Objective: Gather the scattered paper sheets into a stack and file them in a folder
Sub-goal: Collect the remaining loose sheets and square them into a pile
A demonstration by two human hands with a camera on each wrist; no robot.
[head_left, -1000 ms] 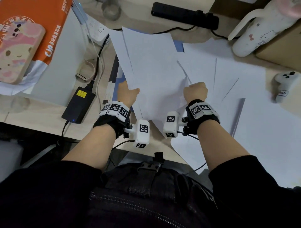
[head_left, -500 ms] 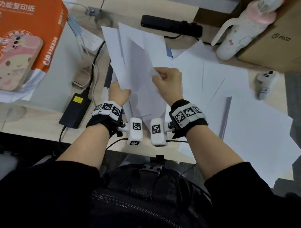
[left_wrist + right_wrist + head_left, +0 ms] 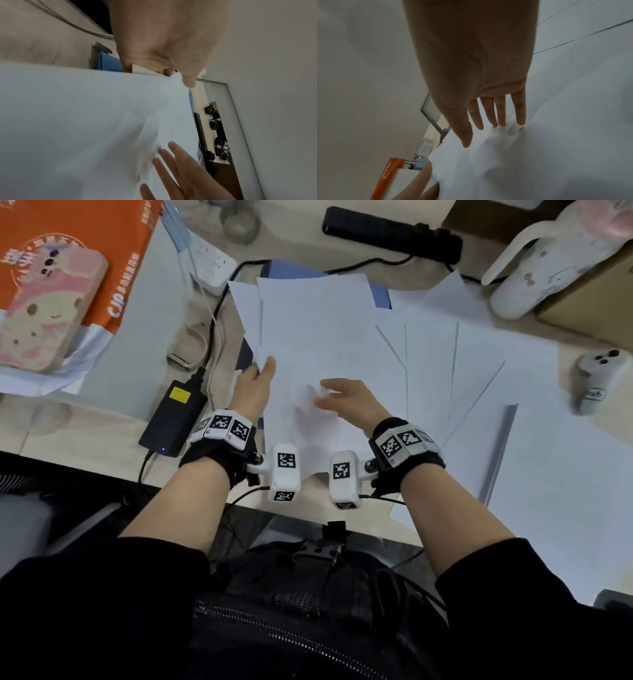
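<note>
A loose stack of white paper sheets (image 3: 318, 337) lies fanned in the middle of the desk, over a blue folder (image 3: 291, 270) that shows only at its far edge. My left hand (image 3: 255, 385) pinches the stack's left edge, thumb on top (image 3: 188, 79). My right hand (image 3: 342, 398) lies flat on the top sheet with straight, spread fingers (image 3: 501, 116) that dent the paper (image 3: 539, 155). More white sheets (image 3: 479, 378) spread overlapping to the right.
An orange paper ream (image 3: 85, 268) with a pink phone on it sits at the left. A black power adapter (image 3: 173, 419) and cables lie near my left wrist. A white bottle (image 3: 548, 265), a cardboard box and a small white controller (image 3: 599, 378) stand at the right.
The stack, held raised between both hands earlier, now lies flat on the desk. My right hand has let go of the sheets and opened flat on top.
</note>
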